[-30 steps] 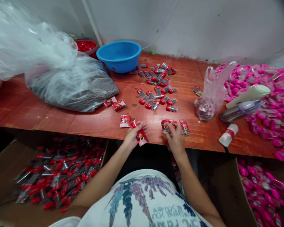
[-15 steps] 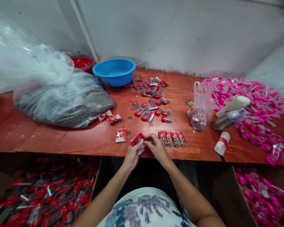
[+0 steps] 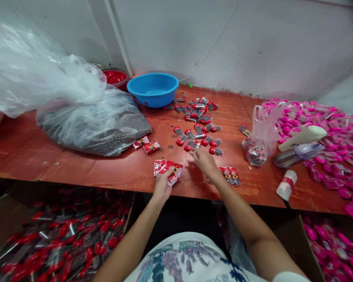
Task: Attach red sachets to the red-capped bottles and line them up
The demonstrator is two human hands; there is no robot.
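My left hand (image 3: 162, 185) is closed on a red sachet (image 3: 174, 172) at the front edge of the red wooden table (image 3: 76, 168). Another red sachet (image 3: 158, 166) lies just left of it. My right hand (image 3: 204, 161) reaches forward with fingers spread, blurred, toward a scatter of small red-capped tubes (image 3: 198, 131); it holds nothing that I can see. A short row of red sachets (image 3: 231, 175) lies to the right of my right wrist. Two more sachets (image 3: 147, 145) rest near the big bag.
A large clear bag of dark pellets (image 3: 97, 125) fills the left. A blue bowl (image 3: 153, 89) and a red-filled tub (image 3: 115, 77) stand at the back. A small plastic bag (image 3: 260, 133), a handheld device (image 3: 300, 147), a white roll (image 3: 286, 185) and pink tubes (image 3: 335, 133) lie right.
My right hand has left the sachet that both hands held and moved forward toward the red-capped tubes. My left hand keeps the sachet, now beside the loose one.
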